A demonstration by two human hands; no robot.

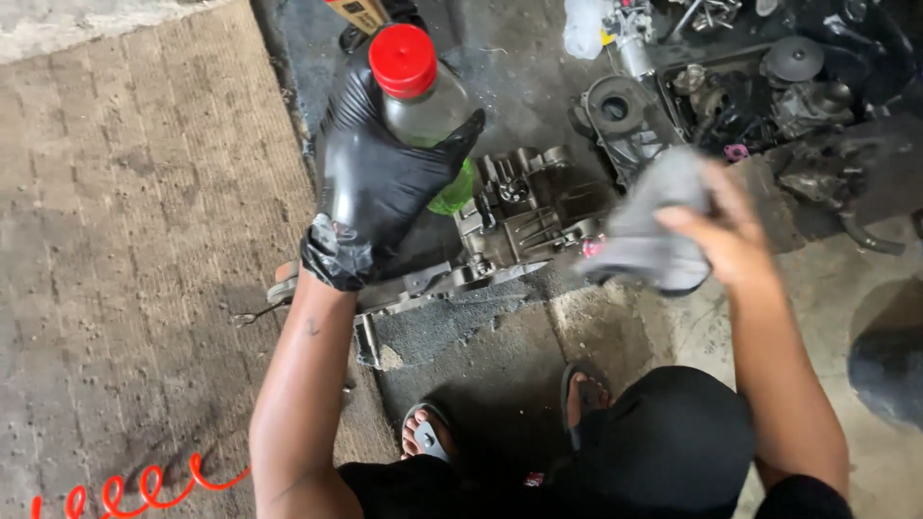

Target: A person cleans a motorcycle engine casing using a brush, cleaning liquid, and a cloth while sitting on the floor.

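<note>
My left hand (370,178), in a black glove, grips a clear plastic bottle (428,111) with a red cap and green liquid low inside, held upright above the floor. My bare right hand (726,235) clutches a crumpled grey rag (649,226). Below and between both hands a grey metal engine casing (510,221) lies on the ground, the rag just right of it. The bottle's lower part is hidden behind my gloved fingers.
More dark engine parts (731,91) are heaped at the top right. A ribbed brown mat (135,250) covers the floor on the left, with oily concrete (500,356) under the casing. My sandalled feet (428,432) rest near the bottom edge.
</note>
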